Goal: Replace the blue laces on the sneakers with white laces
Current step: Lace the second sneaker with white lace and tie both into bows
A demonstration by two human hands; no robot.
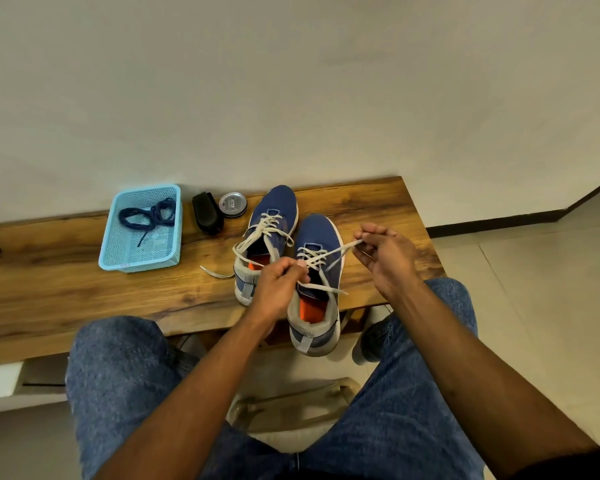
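Here, 2 blue sneakers sit on the wooden surface [84,292], toes pointing far. The right hand [383,252] pinches the end of the white lace [340,249] of the right sneaker [317,271], drawing it taut to the right. The left hand [279,284] pinches the same lace near the eyelets. The left sneaker [271,233] is laced white. Blue laces [149,213] lie in the basket [141,263] at far left.
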